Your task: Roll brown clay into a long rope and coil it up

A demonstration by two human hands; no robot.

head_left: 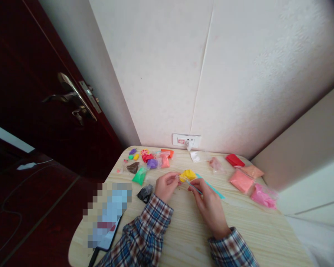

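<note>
Near the middle of the table, my left hand [166, 186] is closed, its thumb and fingers pinching the clear edge of a bag of yellow clay [187, 174]. My right hand [210, 207] grips a thin blue stick-like tool [195, 188] whose tip points at the bag, close to the left fingertips. Whether the tip touches the clay, I cannot tell. A flat turquoise strip [215, 190] lies behind the right hand, which partly covers it. Left of my left hand are a black clay bag [145, 193] and a green clay bag [139, 175].
Brown [133, 167], purple [153, 163] and other clay bags lie back left, near small coloured clay pieces [133, 157]. Salmon [241, 181] and pink [264, 196] bags sit at right. A phone [108, 218] lies left. Behind, a wall socket [186, 141] holds a plug.
</note>
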